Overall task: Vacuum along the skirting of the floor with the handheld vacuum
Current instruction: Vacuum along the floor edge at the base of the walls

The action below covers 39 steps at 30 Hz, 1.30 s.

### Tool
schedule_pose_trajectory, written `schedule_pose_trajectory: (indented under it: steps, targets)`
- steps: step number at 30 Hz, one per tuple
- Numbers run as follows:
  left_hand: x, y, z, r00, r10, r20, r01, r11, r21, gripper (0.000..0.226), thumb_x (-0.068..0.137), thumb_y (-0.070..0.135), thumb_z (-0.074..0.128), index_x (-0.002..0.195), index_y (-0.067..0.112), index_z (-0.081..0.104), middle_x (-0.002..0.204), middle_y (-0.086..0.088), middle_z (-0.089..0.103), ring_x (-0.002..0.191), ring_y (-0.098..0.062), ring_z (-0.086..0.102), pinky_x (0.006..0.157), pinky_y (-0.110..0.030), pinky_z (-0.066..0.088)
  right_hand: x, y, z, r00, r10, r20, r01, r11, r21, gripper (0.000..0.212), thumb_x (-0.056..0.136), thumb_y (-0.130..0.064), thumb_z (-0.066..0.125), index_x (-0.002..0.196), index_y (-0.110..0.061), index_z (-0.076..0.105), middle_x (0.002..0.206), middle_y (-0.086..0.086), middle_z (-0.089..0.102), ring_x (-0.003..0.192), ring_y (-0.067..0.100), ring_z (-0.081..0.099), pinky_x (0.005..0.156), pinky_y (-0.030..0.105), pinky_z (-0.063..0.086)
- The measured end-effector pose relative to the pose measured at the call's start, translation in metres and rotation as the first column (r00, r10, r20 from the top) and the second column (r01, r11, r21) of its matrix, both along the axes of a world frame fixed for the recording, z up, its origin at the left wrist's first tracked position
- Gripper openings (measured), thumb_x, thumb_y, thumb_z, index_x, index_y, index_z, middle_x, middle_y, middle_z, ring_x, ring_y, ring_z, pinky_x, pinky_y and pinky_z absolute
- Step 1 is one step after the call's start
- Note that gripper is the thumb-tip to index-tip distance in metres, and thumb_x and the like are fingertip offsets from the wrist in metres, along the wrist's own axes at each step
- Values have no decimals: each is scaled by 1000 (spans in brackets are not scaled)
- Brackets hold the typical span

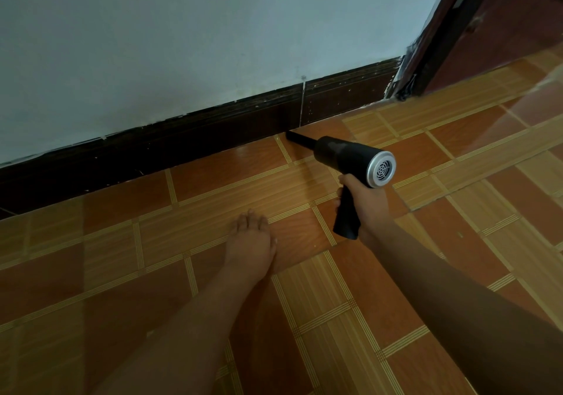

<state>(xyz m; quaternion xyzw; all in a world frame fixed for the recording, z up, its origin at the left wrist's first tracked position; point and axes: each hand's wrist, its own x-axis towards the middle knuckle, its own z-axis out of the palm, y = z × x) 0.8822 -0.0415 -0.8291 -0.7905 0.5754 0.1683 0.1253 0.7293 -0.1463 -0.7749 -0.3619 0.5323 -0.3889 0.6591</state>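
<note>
The right hand (364, 202) is wrapped round the handle (347, 221) of the vacuum (350, 153), fingers curled on its front and the palm behind. The left hand is out of view. From that grip the black body points at the skirting (182, 138), with the silver vent end facing away from it. The thin nozzle (300, 138) reaches down to the foot of the skirting, and its tip is at or just off the line where skirting meets floor (213, 187), just beside the pale joint (302, 105) in the skirting.

To do this pass well, I judge the tip should ride right in that corner line, low and slightly slanted, not lifted off the tiles. A slow, even slide along the skirting would suit, with the wrist steady so the nozzle neither scrapes the dark face nor drifts out over the floor. The bare foot (249, 242) is planted well clear of the skirting, leaving room to shift sideways. The stretch towards the door frame (438, 44) looks gritty and may want extra care.
</note>
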Motion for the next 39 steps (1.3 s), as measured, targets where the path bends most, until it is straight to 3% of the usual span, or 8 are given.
schedule_pose_trajectory:
  steps: [7,19,28,33,39]
  targets:
    - [0,1,1,1000,2,-11,-2,1000,-2,59,101,41,29,150,10,17,157,-18,14,146,-31,14,120,-40,11,11,8,1,997,73,16,-73,997,14,19,81,-1,60,96,-11,56,62,7,52,48,15,48,48,26,43]
    - [0,2,-3,1000,3,-12,-3,1000,3,60,101,41,27,151,11,11,159,-16,8,147,-30,9,120,-41,8,8,5,2,999,-4,45,5,1000,-9,25,81,0,61,101,-13,54,64,6,53,50,13,51,48,24,46]
    - [-2,8,-4,1000,10,7,-10,999,-47,60,102,43,23,152,12,11,159,-13,9,148,-27,4,120,-45,5,7,7,1,999,32,39,-32,999,13,22,82,-2,60,102,-9,55,64,8,52,49,14,50,48,24,45]
    - [-8,8,-3,999,40,-24,-42,997,-66,59,102,42,22,152,13,9,160,-13,4,148,-26,-1,120,-44,2,3,2,-1,999,-9,42,8,1000,7,22,82,-2,60,102,-8,56,62,7,52,48,14,50,48,24,45]
    - [-15,-3,-1,994,-44,-105,34,995,-91,57,103,37,24,152,13,7,160,-7,2,148,-20,-5,119,-39,-2,-7,-6,-6,998,-47,47,46,999,3,25,81,-2,60,104,-9,55,64,7,52,51,14,51,50,26,46]
